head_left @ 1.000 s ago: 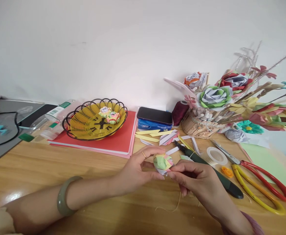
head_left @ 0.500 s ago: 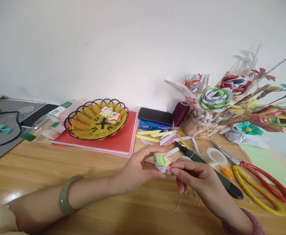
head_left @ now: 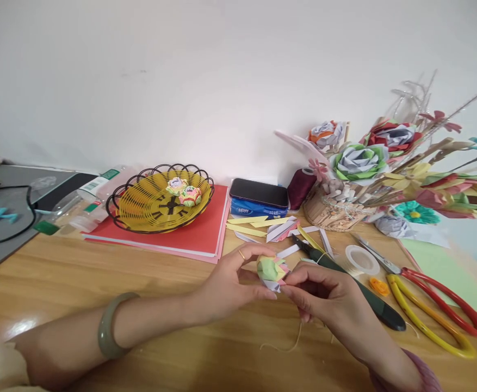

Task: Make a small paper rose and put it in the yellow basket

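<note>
Between my hands, above the wooden table (head_left: 173, 348), is a small folded paper flower (head_left: 270, 270) in pale green, yellow, pink and white. My left hand (head_left: 238, 277) is closed around it from the left, with fingers over the top and thumb below. My right hand (head_left: 320, 288) pinches the flower's right edge between thumb and forefinger. A thin tan string (head_left: 289, 345) trails onto the table below my right hand; its upper end is hidden behind the fingers.
A yellow woven basket (head_left: 140, 209) with two small paper flowers stands on red paper (head_left: 111, 239). Paper strips (head_left: 258, 222), a dark green tool (head_left: 379, 310), a string spool (head_left: 363, 260) and red-and-yellow-handled scissors (head_left: 429, 305) lie to the right, before a flower-filled wooden pot (head_left: 332, 215).
My right thumb has shifted slightly left along the flower's lower edge, and my right fingers have drawn in closer. My left hand keeps its hold, the flower turning barely.
</note>
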The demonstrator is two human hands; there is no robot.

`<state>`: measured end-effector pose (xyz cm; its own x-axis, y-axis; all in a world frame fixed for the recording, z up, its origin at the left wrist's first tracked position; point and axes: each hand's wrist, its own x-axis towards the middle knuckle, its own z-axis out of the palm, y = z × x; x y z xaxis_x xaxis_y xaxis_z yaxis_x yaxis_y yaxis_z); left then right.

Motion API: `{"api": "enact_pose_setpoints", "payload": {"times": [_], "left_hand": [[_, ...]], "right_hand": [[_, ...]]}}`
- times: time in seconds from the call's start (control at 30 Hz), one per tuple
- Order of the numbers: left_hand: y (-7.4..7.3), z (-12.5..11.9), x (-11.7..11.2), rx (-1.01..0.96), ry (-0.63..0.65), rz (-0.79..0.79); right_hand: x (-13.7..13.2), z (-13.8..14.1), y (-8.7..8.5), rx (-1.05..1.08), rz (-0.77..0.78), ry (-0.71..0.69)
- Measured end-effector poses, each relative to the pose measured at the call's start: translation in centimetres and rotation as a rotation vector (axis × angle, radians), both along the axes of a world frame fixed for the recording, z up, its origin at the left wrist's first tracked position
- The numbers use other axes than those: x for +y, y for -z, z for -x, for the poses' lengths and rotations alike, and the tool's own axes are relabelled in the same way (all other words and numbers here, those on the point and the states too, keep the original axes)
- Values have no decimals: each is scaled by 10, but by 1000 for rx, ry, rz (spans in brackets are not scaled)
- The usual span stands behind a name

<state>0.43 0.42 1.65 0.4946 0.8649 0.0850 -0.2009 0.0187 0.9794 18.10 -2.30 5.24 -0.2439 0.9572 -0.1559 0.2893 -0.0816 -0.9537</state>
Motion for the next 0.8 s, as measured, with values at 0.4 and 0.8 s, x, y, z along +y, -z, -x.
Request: {"api": "enact_pose_setpoints", "payload": {"times": [0.4,0.8], "left_hand": [[6,-1,1,134,58,53],[8,1,2,130,48,-53]], "right_hand": [[2,-2,-2,-267,-277,-81],[5,0,4,-211,-100,-11]]}}
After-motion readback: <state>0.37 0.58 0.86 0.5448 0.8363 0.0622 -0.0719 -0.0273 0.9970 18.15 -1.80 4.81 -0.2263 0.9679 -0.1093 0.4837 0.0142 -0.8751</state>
